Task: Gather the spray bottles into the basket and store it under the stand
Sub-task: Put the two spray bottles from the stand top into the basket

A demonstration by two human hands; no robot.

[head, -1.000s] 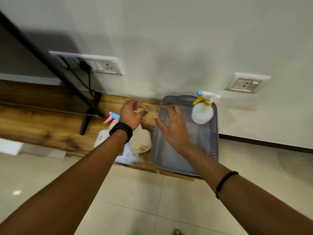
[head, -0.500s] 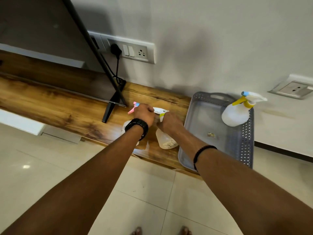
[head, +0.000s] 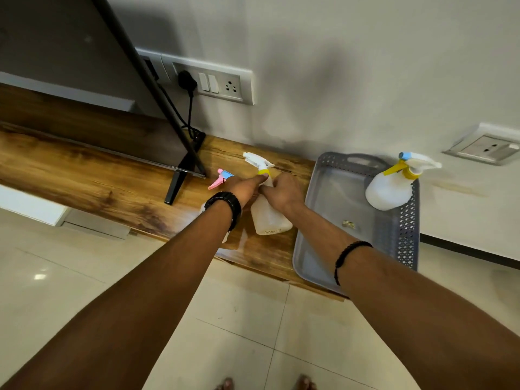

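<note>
Since half a second ago, both our hands have closed on the middle bottle at frame center. We count three spray bottles, one basket. Our right hand grips its neck; our left hand pinches there too. It stands upright, nozzle pointing upper left. The pink-trigger bottle sits behind our left wrist. The grey basket holds one bottle leaning upper right.
</note>
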